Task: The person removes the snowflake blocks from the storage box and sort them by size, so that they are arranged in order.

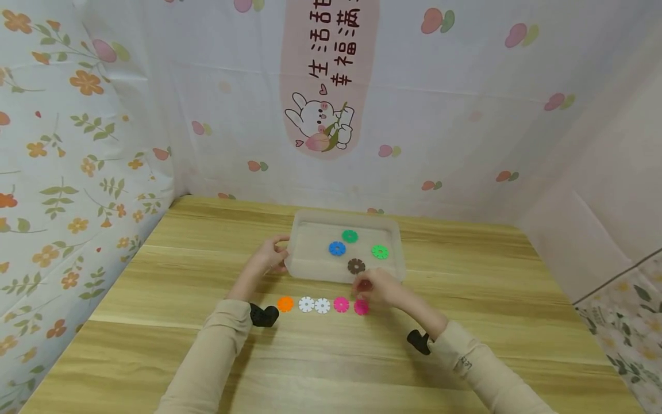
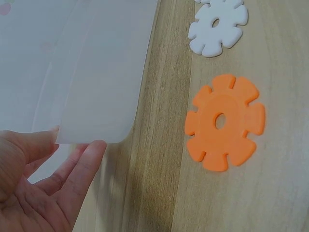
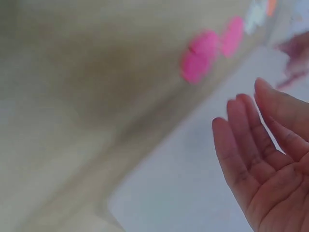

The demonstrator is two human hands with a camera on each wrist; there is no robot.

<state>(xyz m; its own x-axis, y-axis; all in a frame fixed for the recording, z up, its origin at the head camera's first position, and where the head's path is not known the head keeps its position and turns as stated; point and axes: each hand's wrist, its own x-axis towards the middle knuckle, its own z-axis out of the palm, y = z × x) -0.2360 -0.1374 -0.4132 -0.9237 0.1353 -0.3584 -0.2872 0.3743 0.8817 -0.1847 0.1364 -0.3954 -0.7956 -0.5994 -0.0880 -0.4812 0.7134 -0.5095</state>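
Note:
My left hand (image 1: 270, 255) grips the left end of a translucent plastic bin (image 1: 315, 276); its thumb and fingertips pinch the wall in the left wrist view. Over the bin's near right rim is my right hand (image 1: 381, 286), fingers loosely bent and seemingly holding nothing. Just below it lies a pink notched disc (image 1: 361, 310). Leftward along the row come another pink disc (image 1: 341, 309), two white discs (image 1: 307, 309) and an orange disc (image 2: 203, 128). A dark reddish patch by the right fingers is unclear. Inside the bin lie brown (image 1: 351, 265), blue (image 1: 333, 248) and two green discs (image 1: 346, 236).
The bin and row of discs sit on a wood-grain tabletop (image 1: 320, 362). Behind it hangs a printed cloth (image 1: 227, 115), with a flowered cloth (image 1: 98, 155) on the left. Black camera mounts (image 1: 264, 315) are worn on both wrists. The right wrist view is blurred.

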